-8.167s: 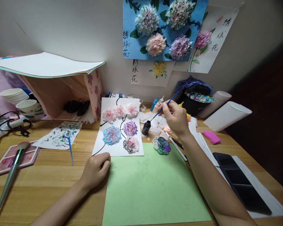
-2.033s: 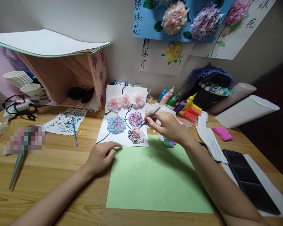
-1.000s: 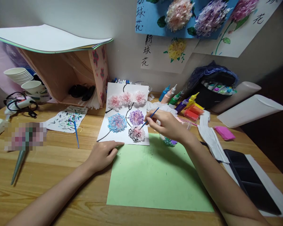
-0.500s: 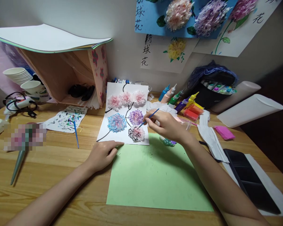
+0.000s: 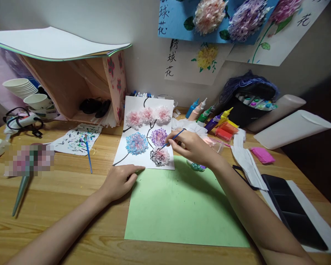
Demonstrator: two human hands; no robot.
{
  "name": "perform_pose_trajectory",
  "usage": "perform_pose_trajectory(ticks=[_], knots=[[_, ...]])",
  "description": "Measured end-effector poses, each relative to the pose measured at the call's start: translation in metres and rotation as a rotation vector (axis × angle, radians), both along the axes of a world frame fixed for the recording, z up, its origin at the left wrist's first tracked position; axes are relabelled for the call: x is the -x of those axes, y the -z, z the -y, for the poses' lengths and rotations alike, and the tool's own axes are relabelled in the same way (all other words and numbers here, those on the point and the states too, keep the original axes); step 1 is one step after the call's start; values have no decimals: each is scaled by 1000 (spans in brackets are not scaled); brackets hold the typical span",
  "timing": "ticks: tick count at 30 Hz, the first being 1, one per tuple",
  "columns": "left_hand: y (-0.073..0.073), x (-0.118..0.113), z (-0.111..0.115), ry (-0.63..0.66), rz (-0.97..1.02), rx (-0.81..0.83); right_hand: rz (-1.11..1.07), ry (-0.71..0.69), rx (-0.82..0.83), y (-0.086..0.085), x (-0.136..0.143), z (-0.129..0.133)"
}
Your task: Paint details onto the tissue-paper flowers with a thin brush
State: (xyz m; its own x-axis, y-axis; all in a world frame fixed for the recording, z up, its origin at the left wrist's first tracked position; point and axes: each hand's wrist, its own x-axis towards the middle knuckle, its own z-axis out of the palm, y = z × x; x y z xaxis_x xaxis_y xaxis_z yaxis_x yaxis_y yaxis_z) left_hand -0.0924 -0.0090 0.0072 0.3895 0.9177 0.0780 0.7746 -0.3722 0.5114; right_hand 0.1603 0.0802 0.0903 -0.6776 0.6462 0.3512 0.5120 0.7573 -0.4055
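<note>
A thin blue paintbrush (image 5: 178, 134) is pinched in my right hand (image 5: 189, 145), its tip down at the pink-and-white paper flower with black edges (image 5: 159, 156). That flower sits low on a white sheet (image 5: 135, 161) with black painted stems. Above it are a purple flower (image 5: 158, 137), a blue flower (image 5: 137, 143) and a row of pink ones (image 5: 147, 115). My left hand (image 5: 121, 182) rests on the table, index finger stretched to the sheet's lower edge, the other fingers loosely bent, holding nothing. Under my hands lies a green sheet (image 5: 182, 213).
Paint bottles (image 5: 201, 115) stand behind my right hand, and a small cup with coloured paint (image 5: 196, 166) is by my wrist. A second brush (image 5: 88, 156) lies on a stained cloth (image 5: 71, 141) at left. A black palette (image 5: 295, 213) is at right.
The brush in my right hand has shifted very slightly left and down over the black-edged flower. My left hand stays in place.
</note>
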Motion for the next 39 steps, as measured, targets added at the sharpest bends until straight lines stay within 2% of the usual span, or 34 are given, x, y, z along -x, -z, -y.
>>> perform_pose_trajectory(ticks=[6,13,19,39], knots=[[1,-1,-2,-3,1,-5,-22,8,34,-2,-2,0],[1,-1,-2,-2,0,-1,7,2,10,3,0,-2],[-1,-1,-1,1,-9,-6,-5,7,35,-2,-2,-1],[0,-1,-2,-5,-12,-5,-14,-1,37,-2,-2,-1]])
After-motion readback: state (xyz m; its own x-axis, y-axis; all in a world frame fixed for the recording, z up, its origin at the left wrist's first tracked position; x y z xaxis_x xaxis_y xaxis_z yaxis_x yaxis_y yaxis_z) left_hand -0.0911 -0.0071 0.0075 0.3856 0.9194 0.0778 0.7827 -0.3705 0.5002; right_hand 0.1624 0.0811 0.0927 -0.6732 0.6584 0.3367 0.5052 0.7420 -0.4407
